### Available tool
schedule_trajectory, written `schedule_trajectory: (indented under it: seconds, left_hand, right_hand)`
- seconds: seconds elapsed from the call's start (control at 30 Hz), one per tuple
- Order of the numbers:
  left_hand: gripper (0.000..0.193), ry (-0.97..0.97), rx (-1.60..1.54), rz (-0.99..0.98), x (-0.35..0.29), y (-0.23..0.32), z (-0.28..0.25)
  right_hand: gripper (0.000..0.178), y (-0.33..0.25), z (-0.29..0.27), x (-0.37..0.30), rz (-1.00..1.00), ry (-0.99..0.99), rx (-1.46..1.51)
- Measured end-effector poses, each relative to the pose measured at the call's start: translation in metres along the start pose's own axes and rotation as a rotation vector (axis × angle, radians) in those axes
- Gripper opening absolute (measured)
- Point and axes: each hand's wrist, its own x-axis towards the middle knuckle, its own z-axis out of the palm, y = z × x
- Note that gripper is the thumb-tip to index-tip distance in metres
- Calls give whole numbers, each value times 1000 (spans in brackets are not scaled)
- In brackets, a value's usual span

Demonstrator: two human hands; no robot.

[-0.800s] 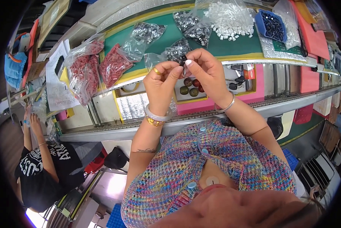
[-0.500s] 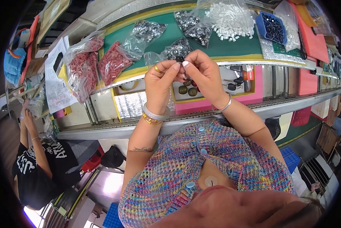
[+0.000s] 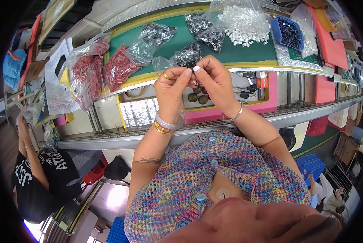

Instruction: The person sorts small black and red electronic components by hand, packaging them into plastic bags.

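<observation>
Between my fingertips is a small black part (image 3: 190, 64), too small to tell its kind. My left hand (image 3: 170, 91) pinches it from one side with thumb and forefinger. From the other side my right hand (image 3: 217, 83) grips it the same way, so both hands meet over the bench's front edge. Just beyond them lies a clear bag of small black-and-silver parts (image 3: 189, 52). More such bagged parts (image 3: 207, 30) sit farther back. Loose white parts (image 3: 246, 26) spill from a bag at the back right. To the left are bags of red parts (image 3: 120, 69).
A blue bin (image 3: 276, 29) of dark parts stands at the right. Below my hands, an open compartment holds round greenish fruit (image 3: 203, 99) and keys (image 3: 245, 94). Printed paper (image 3: 58, 91) hangs at the left. A co-worker in a black shirt (image 3: 40, 178) is at the left.
My hands keep their pinch on the black part, with almost no shift. The co-worker's hands at the left moved slightly down. Another person's arm now shows by the blue crate, lower right.
</observation>
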Motion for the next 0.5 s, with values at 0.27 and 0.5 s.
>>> schedule_trajectory:
  seconds: [0.27, 0.5]
  left_hand:
    - [5, -1, 15, 16, -1, 1, 0]
    - [5, -5, 22, 14, -1, 0, 0]
  right_hand:
    - [7, 1, 0, 0, 1, -9, -9]
    - [6, 2, 0, 0, -2, -3, 2]
